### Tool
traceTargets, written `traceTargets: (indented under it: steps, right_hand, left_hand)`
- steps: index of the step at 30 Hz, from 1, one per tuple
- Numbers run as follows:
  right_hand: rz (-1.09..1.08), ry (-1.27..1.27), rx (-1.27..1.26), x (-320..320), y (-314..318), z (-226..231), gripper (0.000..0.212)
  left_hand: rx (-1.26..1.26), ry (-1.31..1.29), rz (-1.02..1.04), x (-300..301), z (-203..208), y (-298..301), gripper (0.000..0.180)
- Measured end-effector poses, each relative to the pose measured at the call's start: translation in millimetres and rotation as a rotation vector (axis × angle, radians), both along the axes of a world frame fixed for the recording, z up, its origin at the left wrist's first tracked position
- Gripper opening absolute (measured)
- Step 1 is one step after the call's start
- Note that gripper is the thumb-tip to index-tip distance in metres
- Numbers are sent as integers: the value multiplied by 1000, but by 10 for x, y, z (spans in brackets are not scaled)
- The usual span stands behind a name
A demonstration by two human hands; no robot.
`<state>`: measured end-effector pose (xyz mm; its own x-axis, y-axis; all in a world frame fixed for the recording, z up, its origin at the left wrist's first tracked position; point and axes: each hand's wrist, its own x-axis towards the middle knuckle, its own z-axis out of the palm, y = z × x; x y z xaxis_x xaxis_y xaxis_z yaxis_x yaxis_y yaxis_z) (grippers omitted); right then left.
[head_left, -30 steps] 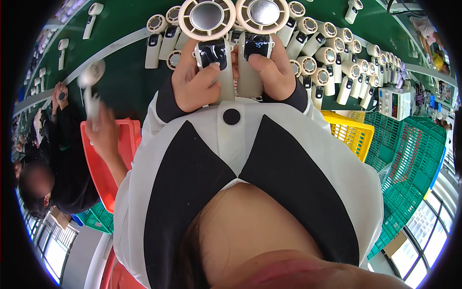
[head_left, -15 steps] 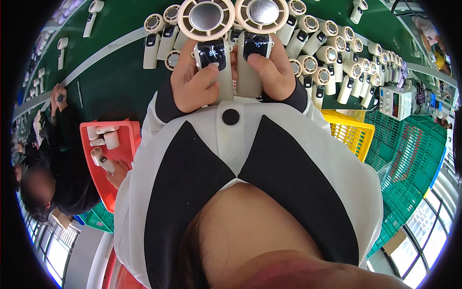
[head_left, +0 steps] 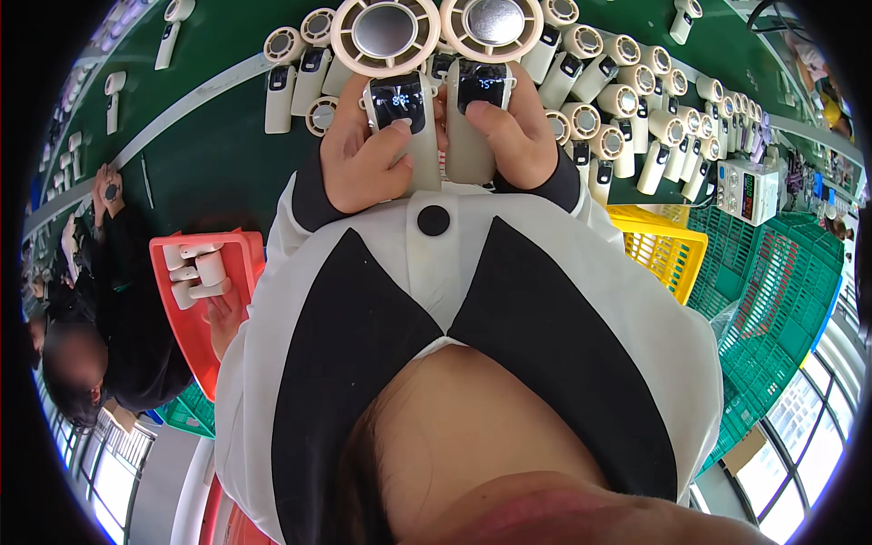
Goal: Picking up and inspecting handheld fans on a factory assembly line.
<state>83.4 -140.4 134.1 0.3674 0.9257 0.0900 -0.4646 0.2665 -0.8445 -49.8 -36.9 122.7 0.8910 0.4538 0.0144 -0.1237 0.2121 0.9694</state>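
Two cream handheld fans are held upright side by side at the table's near edge. My left hand (head_left: 371,163) wraps round the left handheld fan (head_left: 413,132), its thumb on the front below the lit dark display. In my right hand (head_left: 518,136) is the right handheld fan (head_left: 470,136), with the thumb resting against the lower edge of its lit display. Both round heads, with silver centres and slotted rims, point up toward me. The fingers behind the handles are mostly hidden. Several more cream fans (head_left: 622,100) lie on the green table around them.
At left, a co-worker's hand (head_left: 222,318) reaches into a red bin (head_left: 169,318) with several fans inside. A white power supply (head_left: 747,193) stands at the table's right, near a yellow basket (head_left: 677,259) and green crates (head_left: 763,318). A thin pen-like stick (head_left: 147,182) lies far left.
Both fans stay in my hands, almost unmoved. In the red bin, the co-worker's hand has laid the fan it held among the others, and its fingers have come apart.
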Motion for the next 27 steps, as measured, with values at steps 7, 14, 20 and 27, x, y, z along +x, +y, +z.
traceTargets:
  steps: [7,14,20,27]
  right_hand:
    - [-50,4,4,8,26,-13,30]
    - [70,16,95,88,74,-49,29]
    - [-40,-51,-30,127,49,-140,29]
    - [-134,-100,-178,282,-16,-368,33]
  left_hand:
    - [132,57,62,51,-95,30,59]
    - [58,-41,32,55,-23,14,55]
    - [-15,-181,-24,105,33,68,50]
    - [-139,-107,-63,123,-145,215,46]
